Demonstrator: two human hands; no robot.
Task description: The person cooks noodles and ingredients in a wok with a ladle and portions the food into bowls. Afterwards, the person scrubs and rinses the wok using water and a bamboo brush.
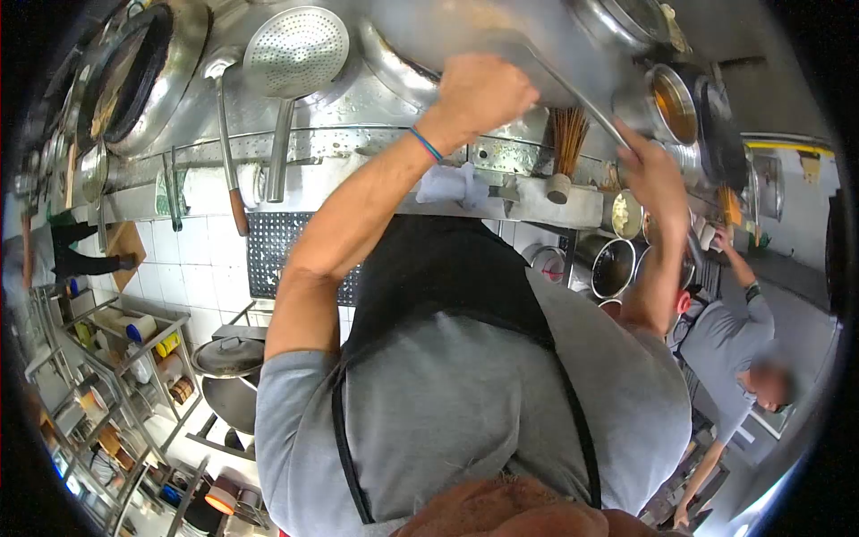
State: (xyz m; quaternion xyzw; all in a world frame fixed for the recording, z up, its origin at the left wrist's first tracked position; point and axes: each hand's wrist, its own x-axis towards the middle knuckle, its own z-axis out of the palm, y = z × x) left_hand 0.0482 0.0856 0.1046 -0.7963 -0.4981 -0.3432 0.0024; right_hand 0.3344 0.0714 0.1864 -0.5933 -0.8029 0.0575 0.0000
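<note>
My left hand (488, 89), with a blue band at its wrist, is closed in a fist at the near side of a steamy, blurred area at the top. What it grips is hidden. My right hand (651, 177) is closed round the end of a long metal handle (573, 88), which slants up and left into the blur. Its far end is too smeared to make out. Below and between the hands stand a bamboo brush (567, 148) and a crumpled white cloth (454, 185).
Left on the metal stove (206, 134) lie a perforated skimmer (296, 52), a ladle (226, 143) and a large wok (170, 80). Pots (673, 103) and a bowl of chopped food (626, 215) stand at the right. Another person (729, 349) works beyond them. Shelving (125, 376) fills the lower left.
</note>
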